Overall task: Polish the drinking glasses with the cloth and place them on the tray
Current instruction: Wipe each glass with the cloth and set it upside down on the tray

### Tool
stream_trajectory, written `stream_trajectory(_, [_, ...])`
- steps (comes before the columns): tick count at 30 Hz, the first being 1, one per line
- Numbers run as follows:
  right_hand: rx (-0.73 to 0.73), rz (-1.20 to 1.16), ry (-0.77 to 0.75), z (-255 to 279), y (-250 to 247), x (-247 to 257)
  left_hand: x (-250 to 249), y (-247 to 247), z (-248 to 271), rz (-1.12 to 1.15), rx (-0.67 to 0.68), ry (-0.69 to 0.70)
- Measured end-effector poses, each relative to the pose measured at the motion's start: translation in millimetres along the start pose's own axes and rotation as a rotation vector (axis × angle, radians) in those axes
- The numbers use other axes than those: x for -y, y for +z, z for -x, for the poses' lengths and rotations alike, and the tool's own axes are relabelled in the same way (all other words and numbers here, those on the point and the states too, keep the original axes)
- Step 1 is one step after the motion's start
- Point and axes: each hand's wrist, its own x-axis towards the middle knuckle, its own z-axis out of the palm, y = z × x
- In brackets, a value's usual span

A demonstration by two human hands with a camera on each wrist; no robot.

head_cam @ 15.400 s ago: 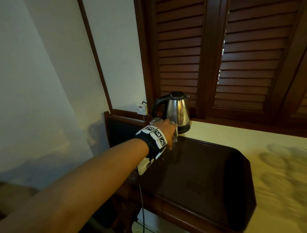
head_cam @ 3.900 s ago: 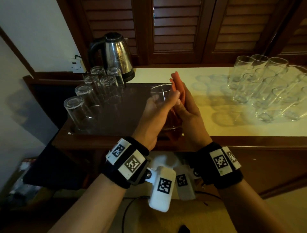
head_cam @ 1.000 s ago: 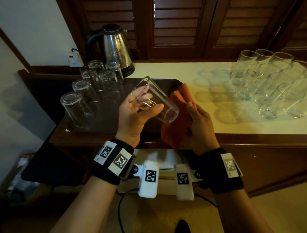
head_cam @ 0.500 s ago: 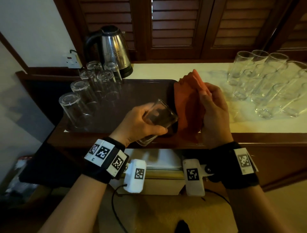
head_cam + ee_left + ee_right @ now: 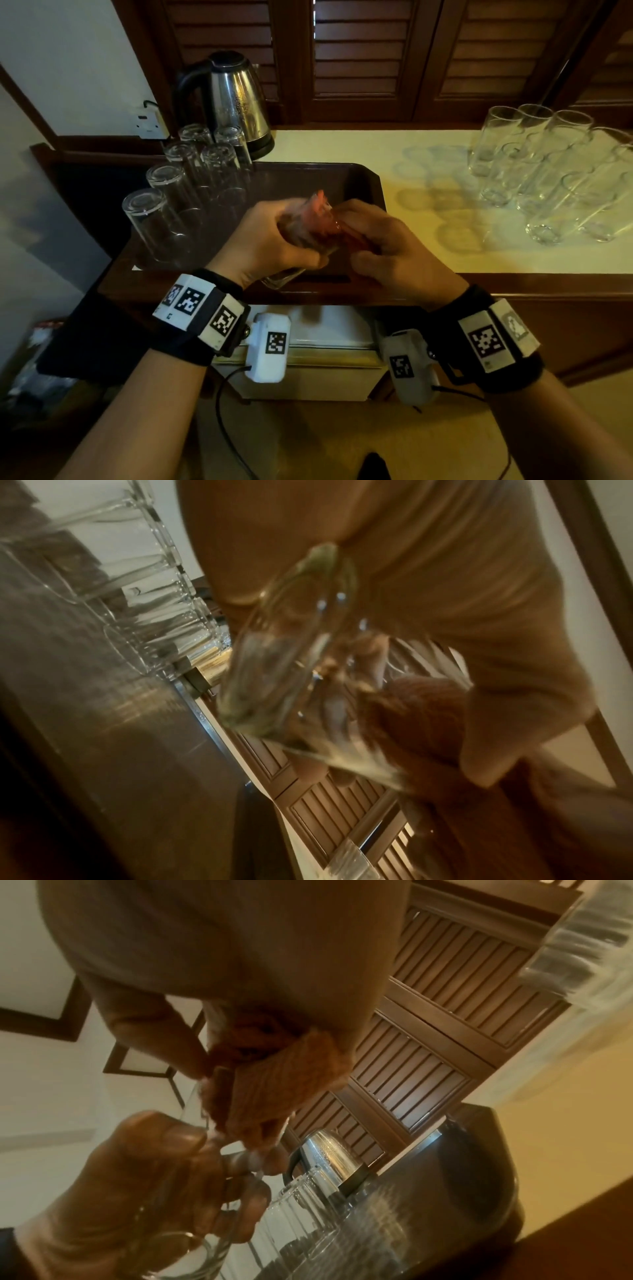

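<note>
My left hand [image 5: 274,240] grips a clear drinking glass [image 5: 301,236] tilted on its side above the front of the dark tray [image 5: 363,178]. My right hand [image 5: 387,246] holds the orange cloth [image 5: 320,209] and has pushed it into the glass's mouth. The left wrist view shows the glass [image 5: 291,669] blurred under my palm with the cloth [image 5: 421,718] beside it. In the right wrist view my fingers pinch the cloth [image 5: 274,1074] at the glass rim. Several upturned glasses [image 5: 191,185] stand on the tray's left side.
A steel kettle [image 5: 236,102] stands behind the tray by a wall socket [image 5: 149,120]. Several more glasses [image 5: 548,171] are grouped on the cream counter [image 5: 411,147] at the right. Brown louvred shutters line the back.
My right hand came in from the right and pushed the cloth into the glass. My left hand has turned the glass's mouth toward it.
</note>
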Motion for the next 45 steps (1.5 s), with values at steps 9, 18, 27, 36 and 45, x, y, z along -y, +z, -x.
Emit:
stream_trajectory(9, [0.045, 0.105, 0.074, -3, -41, 15, 13, 5, 4, 0.062, 0.113, 0.014])
stream_trajectory(18, [-0.029, -0.015, -0.132, 11, -3, -18, 8, 4, 2, 0.280, 0.095, 0.000])
stream_trajectory(27, [-0.188, -0.398, 0.003, 2, 1, -25, 14, 10, 5, 0.675, 0.287, -0.142])
stream_trajectory(36, [-0.366, -0.364, -0.044, -6, -5, -8, -1, 10, 5, 0.650, -0.012, -0.062])
stream_trajectory(45, [-0.310, -0.344, 0.059, -10, -3, -6, 8, 10, -1, -0.040, -0.096, 0.252])
